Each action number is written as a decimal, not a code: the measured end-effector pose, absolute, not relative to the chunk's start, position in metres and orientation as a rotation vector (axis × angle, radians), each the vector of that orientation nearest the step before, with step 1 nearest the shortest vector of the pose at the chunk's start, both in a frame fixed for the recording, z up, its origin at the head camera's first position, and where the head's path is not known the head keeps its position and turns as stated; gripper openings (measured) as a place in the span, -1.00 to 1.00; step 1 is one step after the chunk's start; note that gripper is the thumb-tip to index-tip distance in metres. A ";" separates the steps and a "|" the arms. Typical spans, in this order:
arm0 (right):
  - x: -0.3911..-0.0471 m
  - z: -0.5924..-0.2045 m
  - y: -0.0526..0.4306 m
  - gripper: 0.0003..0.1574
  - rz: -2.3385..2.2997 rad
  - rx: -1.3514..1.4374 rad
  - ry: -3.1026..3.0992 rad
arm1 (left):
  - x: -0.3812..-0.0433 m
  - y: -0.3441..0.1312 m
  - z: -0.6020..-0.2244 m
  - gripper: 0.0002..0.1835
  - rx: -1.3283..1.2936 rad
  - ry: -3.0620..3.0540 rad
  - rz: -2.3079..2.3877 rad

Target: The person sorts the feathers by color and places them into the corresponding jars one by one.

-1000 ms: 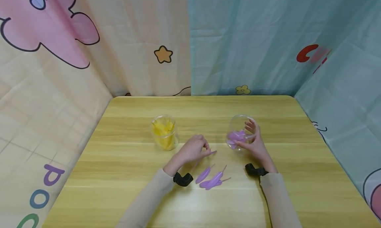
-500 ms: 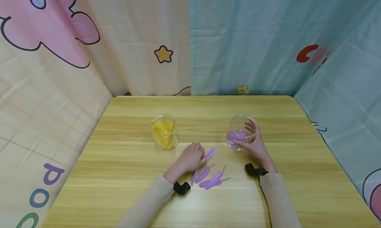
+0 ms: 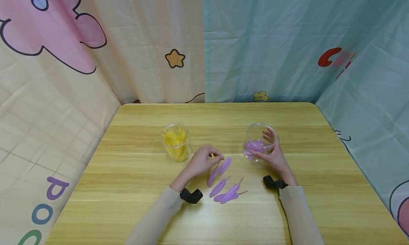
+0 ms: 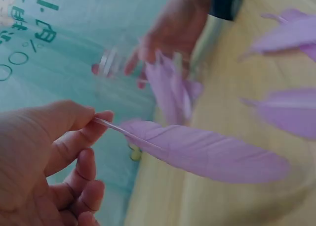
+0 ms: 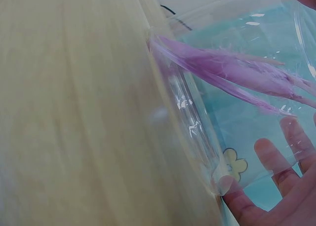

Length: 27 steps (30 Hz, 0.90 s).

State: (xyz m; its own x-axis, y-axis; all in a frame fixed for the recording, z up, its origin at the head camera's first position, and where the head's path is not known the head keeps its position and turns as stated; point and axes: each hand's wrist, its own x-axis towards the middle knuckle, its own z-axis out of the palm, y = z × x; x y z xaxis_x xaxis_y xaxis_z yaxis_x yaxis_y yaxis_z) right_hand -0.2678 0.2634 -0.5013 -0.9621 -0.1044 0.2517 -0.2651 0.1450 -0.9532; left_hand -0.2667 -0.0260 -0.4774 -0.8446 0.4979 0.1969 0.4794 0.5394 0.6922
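Note:
My left hand [image 3: 204, 159] pinches a lilac feather [image 4: 207, 152] by its quill between thumb and forefinger, the soft vane hanging from the fingertips; the other fingers curl loosely. My right hand [image 3: 273, 152] holds a clear plastic cup [image 3: 259, 127], with the thumb in front and fingers round the far side. Inside that cup lie several purple feathers [image 5: 222, 70]. In the head view, two feathers show close below my left fingertips; which one is pinched is hard to tell there. Nearer me on the table lie a purple feather [image 3: 218, 188] and two crossed feathers [image 3: 232, 193].
Left of my left hand stands another clear cup [image 3: 175, 125], filled with yellow feathers [image 3: 175, 138]. Each wrist wears a black camera mount [image 3: 191, 196]. Printed curtains [image 3: 174, 25] surround the wooden table [image 3: 143, 112] at the back and sides.
My left hand first drew back toward me, then moved away again, lifting slightly with a feather. A second feather beside its fingertips is now uncovered. The right hand and cup stay put.

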 end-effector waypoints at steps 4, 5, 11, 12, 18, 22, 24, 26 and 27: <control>-0.269 -0.499 0.265 0.24 1.910 0.352 -2.305 | -0.278 -0.011 -0.455 -0.79 0.914 2.696 1.405; -0.269 -0.499 0.265 0.25 1.903 0.352 -2.309 | -0.281 -0.004 -0.448 -0.79 0.928 2.689 1.461; -0.267 -0.502 0.267 0.24 1.909 0.349 -2.311 | -0.297 0.039 -0.412 -0.84 1.071 2.656 1.856; -0.267 -0.503 0.266 0.24 1.914 0.345 -2.311 | -0.300 0.046 -0.409 -0.85 1.096 2.644 1.924; -0.266 -0.504 0.265 0.25 1.938 0.366 -2.298 | -0.314 0.080 -0.410 -0.87 1.239 2.594 2.095; -0.265 -0.504 0.265 0.24 1.931 0.383 -2.306 | -0.316 0.087 -0.423 -0.83 1.360 2.661 1.886; -0.265 -0.503 0.265 0.24 1.919 0.385 -2.315 | -0.315 0.083 -0.431 -0.80 1.406 2.686 1.766; -0.265 -0.502 0.265 0.25 1.904 0.377 -2.326 | -0.314 0.074 -0.439 -0.76 1.435 2.686 1.691; -0.265 -0.502 0.265 0.25 1.899 0.372 -2.331 | -0.314 0.069 -0.443 -0.75 1.442 2.684 1.668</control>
State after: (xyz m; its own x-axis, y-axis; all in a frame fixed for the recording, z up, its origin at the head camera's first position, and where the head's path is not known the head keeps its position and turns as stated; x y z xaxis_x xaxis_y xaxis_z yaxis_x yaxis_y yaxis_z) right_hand -0.2654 0.2653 -0.5019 -0.9637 -0.1179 0.2397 -0.2586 0.1867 -0.9478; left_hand -0.3139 0.0688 -0.4426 -0.6101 0.4676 0.6397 0.7806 0.2160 0.5866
